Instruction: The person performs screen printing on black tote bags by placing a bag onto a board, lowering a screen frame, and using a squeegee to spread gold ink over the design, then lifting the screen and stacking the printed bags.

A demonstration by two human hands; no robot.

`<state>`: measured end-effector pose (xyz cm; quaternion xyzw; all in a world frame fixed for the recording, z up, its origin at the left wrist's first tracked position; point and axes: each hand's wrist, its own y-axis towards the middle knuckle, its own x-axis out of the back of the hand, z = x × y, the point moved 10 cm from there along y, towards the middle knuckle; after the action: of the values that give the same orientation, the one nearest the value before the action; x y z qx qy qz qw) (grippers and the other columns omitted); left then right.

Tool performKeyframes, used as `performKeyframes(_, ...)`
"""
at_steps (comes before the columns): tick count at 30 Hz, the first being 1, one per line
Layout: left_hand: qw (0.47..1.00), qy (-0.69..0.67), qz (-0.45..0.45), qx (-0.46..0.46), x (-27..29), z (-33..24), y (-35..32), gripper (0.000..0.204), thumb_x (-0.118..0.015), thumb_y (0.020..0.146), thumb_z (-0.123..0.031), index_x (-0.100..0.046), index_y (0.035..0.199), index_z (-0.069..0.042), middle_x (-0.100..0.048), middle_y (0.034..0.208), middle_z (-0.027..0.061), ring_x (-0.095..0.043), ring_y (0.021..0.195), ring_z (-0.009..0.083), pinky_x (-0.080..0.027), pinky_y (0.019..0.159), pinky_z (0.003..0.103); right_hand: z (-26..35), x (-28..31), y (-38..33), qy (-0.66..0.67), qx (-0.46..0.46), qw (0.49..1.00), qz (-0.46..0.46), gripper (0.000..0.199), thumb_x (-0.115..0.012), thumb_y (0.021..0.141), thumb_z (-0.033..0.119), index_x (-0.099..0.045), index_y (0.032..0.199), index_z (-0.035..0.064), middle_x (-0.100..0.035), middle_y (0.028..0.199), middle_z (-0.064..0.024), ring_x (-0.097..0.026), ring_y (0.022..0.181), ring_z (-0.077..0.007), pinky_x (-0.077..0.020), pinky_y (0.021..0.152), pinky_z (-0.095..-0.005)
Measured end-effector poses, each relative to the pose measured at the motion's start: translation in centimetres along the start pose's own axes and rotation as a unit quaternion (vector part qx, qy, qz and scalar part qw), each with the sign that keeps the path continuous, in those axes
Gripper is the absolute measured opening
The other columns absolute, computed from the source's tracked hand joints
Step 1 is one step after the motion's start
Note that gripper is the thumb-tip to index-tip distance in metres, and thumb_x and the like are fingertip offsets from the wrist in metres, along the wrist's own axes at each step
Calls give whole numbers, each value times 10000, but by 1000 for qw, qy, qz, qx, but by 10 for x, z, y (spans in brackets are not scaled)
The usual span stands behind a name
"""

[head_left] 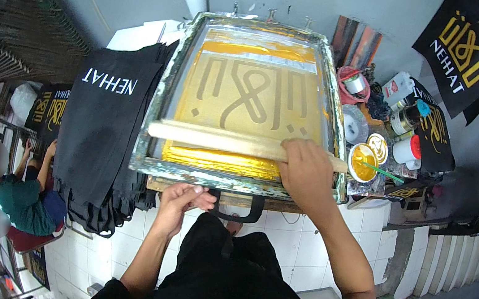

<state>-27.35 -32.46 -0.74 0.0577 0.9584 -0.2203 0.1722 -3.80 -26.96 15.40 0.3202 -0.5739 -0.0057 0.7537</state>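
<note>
My right hand (306,174) is closed around the wooden handle of a long squeegee (216,138), which lies crosswise over a framed printing screen (164,94). Lettering shapes show through the mesh beyond the squeegee. Thick yellow-gold ink (219,160) sits on the near side of the squeegee, and more ink is smeared at the far end. My left hand (185,198) is just below the screen's near edge, palm up, fingers loosely curled and apparently holding nothing. Beside its fingertips, a black bag handle (248,212) sticks out from under the screen.
Black printed bags (105,128) hang in a stack at the left. To the right are an ink tub (364,163) with a green stirrer, a white jar with a red lid (407,151), and several containers. A person (27,203) sits at far left near racks.
</note>
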Motion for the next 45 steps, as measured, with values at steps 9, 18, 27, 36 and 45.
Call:
performKeyframes(9,995,-32,28,92,14,36,7,319,-608,951,-124,-610,1177,102,-739,1060,253,-760,873,270,-608,768,336,-9,-23,13,51,-17,989,136,295,-778,794,186,-605,989,46,-654,902,-129,-638,839,-340,-527,739,-441)
performKeyframes(18,991,-23,42,121,9,32,4,295,-535,931,-66,-611,1179,75,-728,1113,250,-751,938,273,-590,788,321,14,-34,-26,-5,52,996,75,150,-623,742,113,-564,875,76,-608,875,-97,-618,823,-287,-512,726,-419)
performKeyframes(27,984,-63,32,161,11,38,5,350,-539,907,-75,-606,1191,119,-712,1134,293,-744,984,335,-610,848,392,-108,-119,115,-23,13,997,78,179,-641,878,148,-557,991,37,-651,967,-169,-640,959,-378,-505,840,-500)
performKeyframes(36,935,-193,110,277,5,34,-5,512,-444,1009,-243,-527,1339,140,-658,1251,335,-699,1112,422,-570,988,484,-182,-147,234,33,-92,976,193,508,-820,797,383,-721,1189,75,-743,1035,-206,-691,1033,-403,-528,905,-500)
performKeyframes(45,612,617,-85,-487,-42,-259,212,579,-757,868,-198,-562,1394,-53,-533,1469,180,-441,1387,379,-360,1139,500,-196,-160,213,-130,-187,949,218,711,-746,708,739,-786,1026,104,-762,947,-161,-736,916,-339,-578,804,-478)
